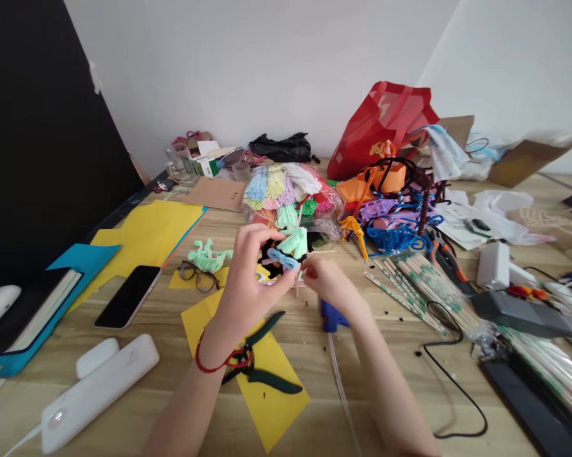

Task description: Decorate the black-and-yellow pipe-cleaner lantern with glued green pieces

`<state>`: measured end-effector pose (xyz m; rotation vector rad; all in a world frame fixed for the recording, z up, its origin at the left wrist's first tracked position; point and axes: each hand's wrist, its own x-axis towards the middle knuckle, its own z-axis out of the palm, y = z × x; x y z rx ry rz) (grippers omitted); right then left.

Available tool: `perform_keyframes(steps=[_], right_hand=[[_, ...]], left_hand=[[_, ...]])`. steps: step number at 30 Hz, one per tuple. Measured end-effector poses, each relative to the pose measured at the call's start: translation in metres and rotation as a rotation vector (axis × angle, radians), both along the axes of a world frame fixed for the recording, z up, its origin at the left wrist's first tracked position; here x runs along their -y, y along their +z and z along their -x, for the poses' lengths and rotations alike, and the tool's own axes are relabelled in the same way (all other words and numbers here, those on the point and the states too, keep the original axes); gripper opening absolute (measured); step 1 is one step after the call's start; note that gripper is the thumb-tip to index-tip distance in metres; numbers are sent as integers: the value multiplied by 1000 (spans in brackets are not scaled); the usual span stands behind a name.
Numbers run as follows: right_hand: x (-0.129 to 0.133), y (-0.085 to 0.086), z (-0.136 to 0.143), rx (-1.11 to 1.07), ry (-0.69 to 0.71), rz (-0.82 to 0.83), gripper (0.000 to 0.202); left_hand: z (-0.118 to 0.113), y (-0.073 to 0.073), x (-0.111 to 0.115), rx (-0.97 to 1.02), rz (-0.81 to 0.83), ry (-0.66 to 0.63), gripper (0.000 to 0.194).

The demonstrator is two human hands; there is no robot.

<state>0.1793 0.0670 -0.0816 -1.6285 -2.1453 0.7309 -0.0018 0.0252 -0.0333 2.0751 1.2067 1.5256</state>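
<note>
My left hand point(252, 270) holds up a small craft piece of fuzzy mint-green pipe cleaner point(294, 241) between thumb and fingers. A light-blue looped part point(282, 259) shows at its lower side, near my thumb. Close against the piece on the right is my right hand point(331, 284), its fingers pinched together; whatever they hold is hidden. Below and behind the hands lie black fuzzy bits, partly covered. A blue hot glue gun point(333, 316) lies just under my right wrist, mostly hidden. Green-handled pruning shears point(273, 381) rest on a yellow sheet point(266, 419) beneath my left wrist.
Bundled coloured pipe cleaners point(286, 184) lie behind the hands. At left are a mint-green fuzzy piece point(207, 256), glasses point(199, 277), a phone point(128, 296) and a white power strip point(102, 393). Rightward are pliers point(447, 260), wrapped sticks point(438, 285), a black cable point(457, 381) and a red bag point(381, 127).
</note>
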Motion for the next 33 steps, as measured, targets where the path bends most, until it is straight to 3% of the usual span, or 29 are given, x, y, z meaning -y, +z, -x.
perform_keyframes(steps=[4,8,10,16,25,33], right_hand=[[17,31,-27,-304,-73,-157,23],[49,54,-13,-1030,-124,-309,8],[58,58,-1,-1157,-103,-299,13],[58,57,2,-1024,-67,-433,23],[62,59,2,-976,-94,-450,17],[65,61,3,-765,-40,-647,17]], left_hand=[[2,5,7,-47,5,40,38],[-4,8,14,-116,-27,51,42],[-8,9,17,-146,-43,37,42],[-15,10,19,-161,-67,29,41],[-14,11,18,-157,-113,4,38],[-12,11,19,-135,-74,-6,36]])
